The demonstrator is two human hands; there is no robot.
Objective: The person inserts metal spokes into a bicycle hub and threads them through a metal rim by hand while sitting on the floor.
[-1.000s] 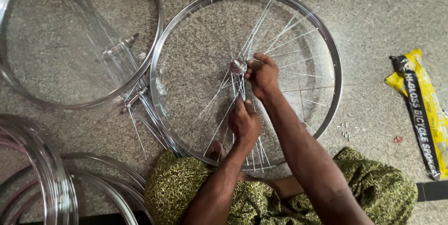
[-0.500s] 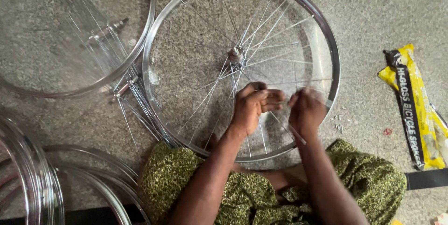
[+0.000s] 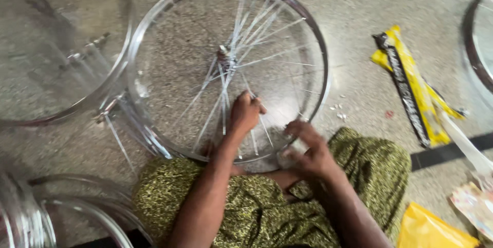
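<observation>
Silver wheel rim (image 3: 154, 37), yellow-black packet (image 3: 411, 86), green-patterned cloth (image 3: 257, 207)

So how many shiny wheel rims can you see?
5: spoked one by the hands, one upper left, two bottom left, one cut off at right.

Left hand (image 3: 245, 114) curled into a loose fist, forearm reaching forward from the lap, right hand (image 3: 308, 148) lower and nearer the body, fingers (image 3: 298, 127) bent and spread, both forearms bare

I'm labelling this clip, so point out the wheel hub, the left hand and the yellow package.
wheel hub (image 3: 224, 57), head view, on its centre.
left hand (image 3: 245, 114), head view, on its back.
yellow package (image 3: 411, 86), head view, on its middle.
</observation>
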